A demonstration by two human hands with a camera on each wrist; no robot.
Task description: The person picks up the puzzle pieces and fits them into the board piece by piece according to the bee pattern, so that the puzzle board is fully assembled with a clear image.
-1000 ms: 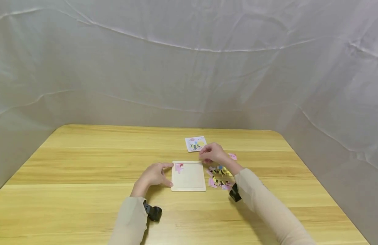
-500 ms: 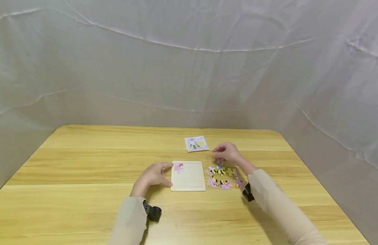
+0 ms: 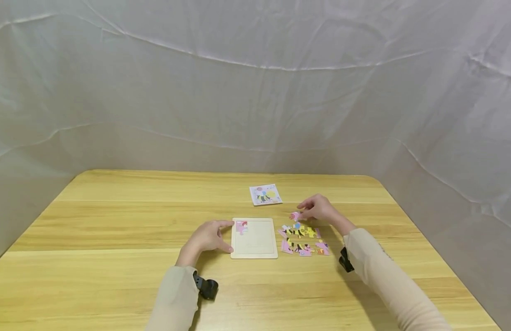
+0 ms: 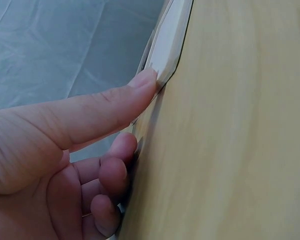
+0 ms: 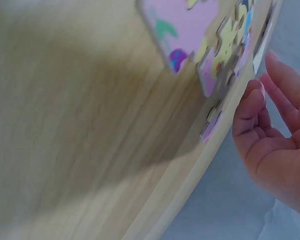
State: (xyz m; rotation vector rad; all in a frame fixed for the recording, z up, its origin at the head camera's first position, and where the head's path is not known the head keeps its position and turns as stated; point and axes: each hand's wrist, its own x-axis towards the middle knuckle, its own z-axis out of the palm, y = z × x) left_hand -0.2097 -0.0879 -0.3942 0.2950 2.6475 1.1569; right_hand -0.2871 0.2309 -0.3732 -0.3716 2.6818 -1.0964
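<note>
A square wooden puzzle tray (image 3: 255,254) lies in front of me, with a pink puzzle piece (image 3: 241,227) in its upper left corner. My left hand (image 3: 207,236) rests at the tray's left edge, index finger at the upper corner and thumb at the lower one. In the left wrist view the straight thumb (image 4: 110,107) touches the tray's corner; the other fingers bend loosely. My right hand (image 3: 319,208) is low over the table, its fingertips beside a loose pink puzzle piece (image 3: 295,216). Nothing shows between its thumb and fingers in the right wrist view.
Several pink, yellow and black puzzle pieces (image 3: 306,252) lie in loose rows right of the tray. A printed bee picture card (image 3: 266,195) lies behind it. Grey cloth (image 3: 255,92) hangs around the wooden table (image 3: 135,220).
My right hand has moved right, from the tray's upper right corner to beyond the loose pink piece, which now lies uncovered by the fingertips. The left hand has kept its place.
</note>
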